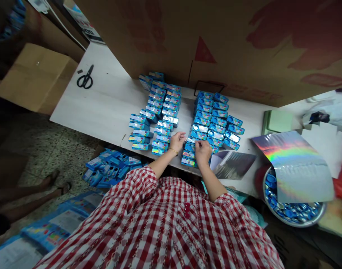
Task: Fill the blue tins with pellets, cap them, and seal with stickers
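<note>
Rows of small blue boxes stand upright on the white table [112, 93]. My left hand [177, 142], with a thin bracelet at the wrist, is at the left edge of the right group of boxes [202, 114]. Its fingertips are drawn together, and what they hold is too small to tell. My right hand [203, 151] is over the near boxes of that group, its fingers curled in a pinch on something too small to name. Between the hands lies a box top with a shiny strip. Another group of blue boxes [155, 101] stands to the left.
Black scissors [85, 79] lie at the table's left. A large cardboard box [173, 45] walls off the back. Silvery sheets [302, 168] overlap a metal bowl [297, 222] of blue pieces at right. More blue boxes [112, 168] are piled below the table. A person's feet show at left.
</note>
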`<state>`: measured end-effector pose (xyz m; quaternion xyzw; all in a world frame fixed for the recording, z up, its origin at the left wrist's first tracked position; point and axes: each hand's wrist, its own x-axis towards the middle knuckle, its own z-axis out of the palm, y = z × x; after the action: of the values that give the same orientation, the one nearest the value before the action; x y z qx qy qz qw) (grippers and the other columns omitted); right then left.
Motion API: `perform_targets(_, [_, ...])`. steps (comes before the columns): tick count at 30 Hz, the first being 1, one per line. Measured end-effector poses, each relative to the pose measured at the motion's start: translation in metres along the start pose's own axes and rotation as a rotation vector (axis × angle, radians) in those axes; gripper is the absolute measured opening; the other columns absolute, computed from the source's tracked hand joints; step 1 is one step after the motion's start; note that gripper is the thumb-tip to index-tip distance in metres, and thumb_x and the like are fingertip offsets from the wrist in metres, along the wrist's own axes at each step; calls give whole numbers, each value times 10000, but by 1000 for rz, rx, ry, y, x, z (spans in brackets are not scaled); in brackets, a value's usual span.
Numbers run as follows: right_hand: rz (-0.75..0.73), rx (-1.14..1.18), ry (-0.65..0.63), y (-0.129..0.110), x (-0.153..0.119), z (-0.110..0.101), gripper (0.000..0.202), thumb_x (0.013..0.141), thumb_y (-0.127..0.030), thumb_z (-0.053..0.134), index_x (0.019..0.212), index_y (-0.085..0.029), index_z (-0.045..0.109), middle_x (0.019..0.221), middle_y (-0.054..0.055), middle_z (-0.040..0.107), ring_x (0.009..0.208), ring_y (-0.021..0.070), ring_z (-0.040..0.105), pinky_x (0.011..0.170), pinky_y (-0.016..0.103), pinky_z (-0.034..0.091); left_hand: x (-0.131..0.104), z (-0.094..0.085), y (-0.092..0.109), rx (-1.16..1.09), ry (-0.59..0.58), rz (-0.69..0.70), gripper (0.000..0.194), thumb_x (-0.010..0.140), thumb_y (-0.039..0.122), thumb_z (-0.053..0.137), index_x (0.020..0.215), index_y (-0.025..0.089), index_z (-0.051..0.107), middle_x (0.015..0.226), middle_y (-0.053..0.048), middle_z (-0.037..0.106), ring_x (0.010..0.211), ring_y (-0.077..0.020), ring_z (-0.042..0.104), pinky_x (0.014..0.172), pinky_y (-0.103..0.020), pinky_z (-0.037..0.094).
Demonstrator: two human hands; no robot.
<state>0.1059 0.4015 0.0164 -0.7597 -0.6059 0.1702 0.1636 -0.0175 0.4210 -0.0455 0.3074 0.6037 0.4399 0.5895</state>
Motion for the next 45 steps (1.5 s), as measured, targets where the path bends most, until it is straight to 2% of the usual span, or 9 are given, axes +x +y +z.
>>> perform_targets(5, [-1, -265, -85, -10, 2, -3, 257, 863, -258, 430, 1004, -140, 609, 965, 112, 597, 786, 198, 538, 635, 290, 382, 0, 3, -7, 173, 35, -1, 252, 669, 73, 606, 911, 139, 627, 750, -25, 625, 651, -126, 595, 708, -275, 481])
perform_targets(11, [-355, -551, -323, -12, -17, -28, 370, 850, -128, 402, 1178, -191, 562, 1001, 120, 572, 797, 193, 524, 651, 296, 391, -13, 6, 17, 394, 150, 200, 280, 745, 57, 467, 968, 126, 621, 1011, -100, 605, 837, -165, 595, 810, -308, 469])
perform_targets(15, [-463, -355, -41, 20, -27, -77, 357, 875, -176, 387, 1162, -226, 593, 942, 86, 592, 843, 183, 532, 750, 299, 423, -31, 43, 48, 395, -36, 464, 263, 826, 239, 494, 1045, 147, 607, 1075, -101, 606, 1026, -189, 542, 914, -315, 414])
perform_targets(19, [-345, -174, 299, 78, -18, -121, 326, 889, -214, 393, 1128, -217, 616, 970, 86, 597, 919, 186, 526, 819, 316, 434, -47, 98, 62, 478, -398, 492, 332, 754, 367, 607, 1027, 180, 624, 1003, -60, 651, 948, -189, 567, 863, -300, 419])
perform_targets(24, [-427, -248, 127, 123, 3, -116, 297, 881, -253, 450, 1125, -257, 620, 1068, 61, 620, 911, 183, 533, 803, 311, 445, -50, 132, 55, 541, -532, 352, 340, 839, 298, 449, 573, 147, 598, 521, 8, 519, 589, -117, 494, 602, -227, 375])
perform_targets(32, [-530, -268, 181, 123, -6, -110, 234, 882, -205, 440, 968, -191, 657, 1037, 90, 653, 888, 168, 579, 797, 289, 439, -47, 138, 42, 427, -421, 201, 311, 831, 320, 450, 649, 137, 624, 536, 18, 532, 564, -116, 499, 563, -223, 377])
perform_targets(39, [-285, 107, -44, 62, -34, -191, 139, 832, -255, 495, 755, -187, 589, 827, 45, 609, 754, 141, 561, 669, 261, 459, -33, 132, 47, 498, -344, 357, 219, 817, 274, 504, 835, 154, 686, 876, -81, 676, 867, -194, 598, 810, -304, 434])
perform_targets(42, [-28, 417, -107, 47, -31, -193, 165, 782, -322, 555, 699, -182, 583, 705, 8, 581, 597, 105, 522, 525, 220, 417, -39, 119, 54, 250, -263, 291, 296, 815, 343, 522, 987, 149, 664, 1061, -106, 638, 1025, -207, 560, 883, -318, 426])
perform_targets(45, [241, 681, -154, 41, -23, -169, 228, 703, -399, 624, 699, -172, 597, 546, -25, 547, 467, 90, 468, 453, 215, 376, -55, 92, 61, -74, -334, 0, 460, 850, 482, 417, 1032, 125, 644, 971, -109, 659, 880, -186, 607, 756, -310, 476])
